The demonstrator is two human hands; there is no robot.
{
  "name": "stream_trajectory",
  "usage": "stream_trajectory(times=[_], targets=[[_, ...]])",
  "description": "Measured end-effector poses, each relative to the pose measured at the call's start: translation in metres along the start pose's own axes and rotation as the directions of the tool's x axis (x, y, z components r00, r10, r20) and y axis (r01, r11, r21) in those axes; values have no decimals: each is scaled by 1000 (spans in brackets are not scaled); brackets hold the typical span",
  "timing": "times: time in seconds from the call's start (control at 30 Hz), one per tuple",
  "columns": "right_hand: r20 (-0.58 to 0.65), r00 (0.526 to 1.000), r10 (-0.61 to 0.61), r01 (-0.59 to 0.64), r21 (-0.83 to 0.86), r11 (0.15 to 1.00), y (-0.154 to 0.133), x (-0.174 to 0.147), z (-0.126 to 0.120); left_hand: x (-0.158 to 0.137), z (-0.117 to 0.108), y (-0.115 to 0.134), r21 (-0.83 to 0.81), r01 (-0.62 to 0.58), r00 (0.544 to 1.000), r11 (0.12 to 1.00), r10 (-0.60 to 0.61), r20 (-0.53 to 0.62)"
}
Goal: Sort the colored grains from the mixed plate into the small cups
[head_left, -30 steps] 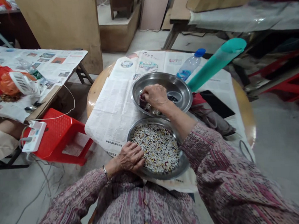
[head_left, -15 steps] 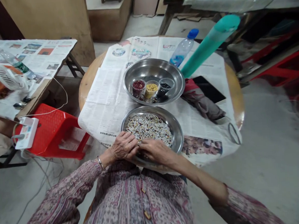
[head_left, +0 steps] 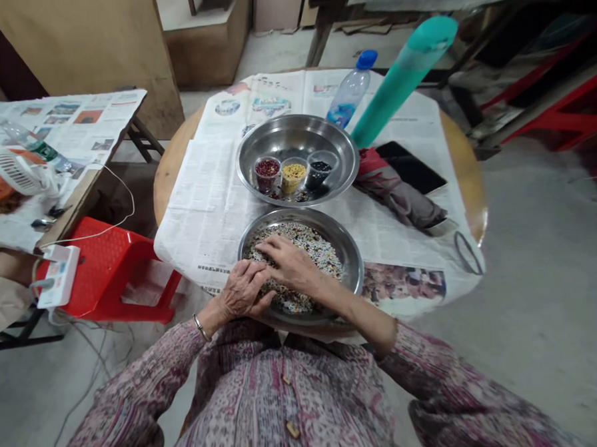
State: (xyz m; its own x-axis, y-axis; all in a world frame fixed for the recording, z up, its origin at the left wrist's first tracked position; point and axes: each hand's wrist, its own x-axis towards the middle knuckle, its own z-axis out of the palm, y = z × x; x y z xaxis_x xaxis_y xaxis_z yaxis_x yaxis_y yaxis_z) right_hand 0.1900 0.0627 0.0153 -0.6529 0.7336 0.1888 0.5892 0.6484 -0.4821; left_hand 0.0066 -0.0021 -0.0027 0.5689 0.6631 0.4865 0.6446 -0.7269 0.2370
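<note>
A steel basin [head_left: 352,284] close to my body holds a layer of small bead-like grains [head_left: 325,252], mostly white with black, yellow and red among them. My left hand [head_left: 242,290], a bracelet at its wrist, rests at the basin's near left side. Its fingers are curled together, and whatever may be inside them is hidden. Over the grains reaches my right hand [head_left: 290,264], palm down, fingers stretched out and apart, its lower edge by the left fingers. Behind, a second steel basin [head_left: 298,133] holds clear cups of dark red grains [head_left: 267,168], yellow grains [head_left: 294,174] and black grains [head_left: 320,171].
Newspaper [head_left: 196,189] covers the round table. A blue-capped bottle [head_left: 349,91], a green tube [head_left: 405,78], a dark tablet-like slab [head_left: 410,167] and a folded umbrella [head_left: 402,195] lie beyond the basins. A red stool [head_left: 111,273] with a power strip [head_left: 58,276] stands left.
My right hand has moved forward and left over the grains, its fingers spreading from a bunched pose beside my left hand. My left hand stays at the basin's near left side.
</note>
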Motion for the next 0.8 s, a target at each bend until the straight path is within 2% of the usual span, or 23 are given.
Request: stream_trajectory(times=[0.1,0.2,0.27,0.33,0.43,0.5,0.57,0.67,0.8], targets=[[106,979,-174,175,-1,985,-3,-1,1,0,1,0,4,-17,999,1000,17,-48],[169,968,-183,195,-54,979,10,-13,-11,1,1,0,15,-9,1000,1000,10,-30],[123,989,-86,101,-120,988,25,-24,-22,1,-1,0,27,-14,1000,1000,14,-12],[10,998,59,-56,-174,983,38,-34,-31,3,-2,0,47,-28,1000,999,27,10],[-148,961,236,-265,-226,937,47,-39,-35,5,-3,1,83,-54,998,995,52,30],[-174,944,280,-315,-232,920,41,-38,-30,7,-4,1,96,-65,998,993,63,25],[-123,956,265,-285,-185,941,29,-37,-24,9,-5,2,102,-67,998,993,66,19],[35,984,176,-174,-55,983,9,-40,-22,9,-6,3,116,-63,998,991,61,28],[221,975,24,-38,57,998,-6,-60,-35,6,-5,2,128,-64,994,990,52,95]])
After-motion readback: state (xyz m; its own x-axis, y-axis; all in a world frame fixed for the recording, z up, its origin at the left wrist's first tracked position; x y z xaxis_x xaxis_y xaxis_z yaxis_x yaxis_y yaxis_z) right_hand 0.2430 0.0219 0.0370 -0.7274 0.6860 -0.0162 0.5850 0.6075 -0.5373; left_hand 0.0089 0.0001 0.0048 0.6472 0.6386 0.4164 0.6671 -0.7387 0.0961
